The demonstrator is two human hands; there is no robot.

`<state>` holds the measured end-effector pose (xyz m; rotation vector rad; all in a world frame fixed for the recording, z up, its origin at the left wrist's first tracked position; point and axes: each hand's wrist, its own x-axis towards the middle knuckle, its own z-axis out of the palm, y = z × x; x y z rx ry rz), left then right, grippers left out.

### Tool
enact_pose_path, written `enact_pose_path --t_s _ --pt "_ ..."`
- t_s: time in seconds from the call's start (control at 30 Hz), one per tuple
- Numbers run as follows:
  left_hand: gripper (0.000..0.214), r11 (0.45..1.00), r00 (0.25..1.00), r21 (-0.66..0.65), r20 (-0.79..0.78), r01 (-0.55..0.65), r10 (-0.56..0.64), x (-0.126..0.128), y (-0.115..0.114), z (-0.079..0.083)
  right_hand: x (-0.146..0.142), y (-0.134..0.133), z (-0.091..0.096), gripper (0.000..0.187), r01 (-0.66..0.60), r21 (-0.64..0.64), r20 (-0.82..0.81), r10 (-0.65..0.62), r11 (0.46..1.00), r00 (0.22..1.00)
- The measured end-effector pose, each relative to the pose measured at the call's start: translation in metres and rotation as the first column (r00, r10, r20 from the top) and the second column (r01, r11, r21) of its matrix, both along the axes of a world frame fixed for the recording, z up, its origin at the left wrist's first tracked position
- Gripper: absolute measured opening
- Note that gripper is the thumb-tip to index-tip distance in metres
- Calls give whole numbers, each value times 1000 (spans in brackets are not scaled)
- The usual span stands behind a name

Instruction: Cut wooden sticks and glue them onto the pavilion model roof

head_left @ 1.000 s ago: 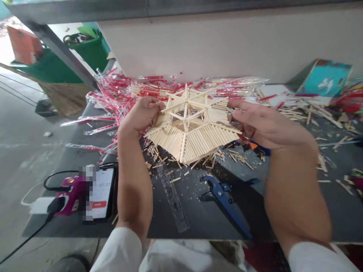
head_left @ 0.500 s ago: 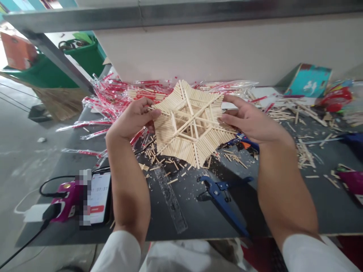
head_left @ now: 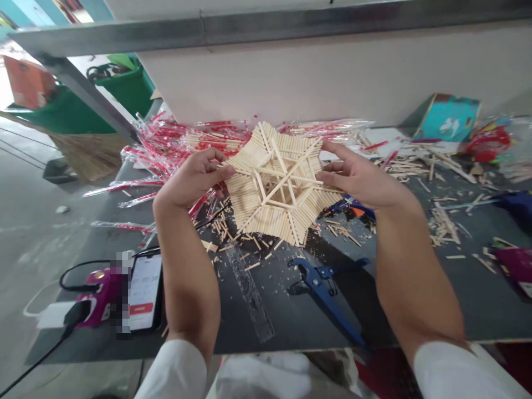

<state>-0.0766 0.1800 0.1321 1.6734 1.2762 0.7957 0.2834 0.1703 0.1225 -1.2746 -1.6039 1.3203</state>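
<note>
Between my hands a six-pointed star made of wooden sticks (head_left: pixel 249 202) is held up above the table, with open gaps around its middle. My left hand (head_left: pixel 203 174) pinches its left point, thumb on the near face. At the right side my right hand (head_left: pixel 351 174) grips another point between thumb and fingers. Beneath the star lie short cut stick pieces (head_left: pixel 343 231). A clear ruler (head_left: pixel 252 296) and a blue pipe cutter (head_left: pixel 324 293) with spread handles rest on the table nearer to me. Partly hidden behind my right wrist is a blue tool with an orange part (head_left: pixel 357 208).
Red-and-clear plastic wrappers with sticks (head_left: pixel 162 147) are heaped at the back left. A phone (head_left: pixel 145 291) and a purple power adapter (head_left: pixel 93 296) with cables sit at the left edge. A teal box (head_left: pixel 451 119) leans at the back right. A metal bar (head_left: pixel 266 36) crosses above.
The star has tilted and turned slightly in my hands. Both hands keep their hold, and my right hand has shifted a little to the left.
</note>
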Motion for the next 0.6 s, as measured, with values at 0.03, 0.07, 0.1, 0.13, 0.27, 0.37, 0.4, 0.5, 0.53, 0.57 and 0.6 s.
enact_pose_path --t_s 0.03,0.07,0.1,0.13,0.27,0.37,0.4,0.5,0.53,0.57,0.6 --pt "25 1000 1000 -14 -1 6 -6 0 1 -1 0 1 -3 80 -9 10 17 8 1000 1000" --pt "25 999 1000 -34 -6 7 -7 1 3 -3 0 3 -6 79 -18 21 41 17 1000 999" --pt "25 998 1000 -60 -19 -1 -1 1 5 -5 0 5 -9 78 -25 30 75 23 999 997" --pt "25 996 999 -90 -41 -14 11 2 7 -7 0 6 -12 77 -29 38 117 25 999 993" --pt "23 978 991 -196 -124 -72 48 5 15 -17 0 12 -22 71 -14 61 282 -4 998 959" --pt "22 975 995 -210 -78 -70 55 5 19 -23 -2 14 -25 68 -11 91 335 -20 996 942" --pt "21 976 996 -208 -63 -69 57 5 20 -24 -3 14 -24 66 -14 109 359 -26 994 933" --pt "19 977 996 -203 -57 -73 63 6 20 -24 -3 11 -16 58 2 177 466 -86 984 881" --pt "18 977 996 -201 -57 -73 63 6 19 -24 -2 8 -10 55 24 209 498 -128 978 858" --pt "17 977 996 -200 -56 -73 63 6 19 -23 -1 3 -3 53 50 246 520 -175 968 836" --pt "16 977 996 -198 -57 -74 64 6 18 -23 1 -4 6 50 83 291 527 -232 953 817"
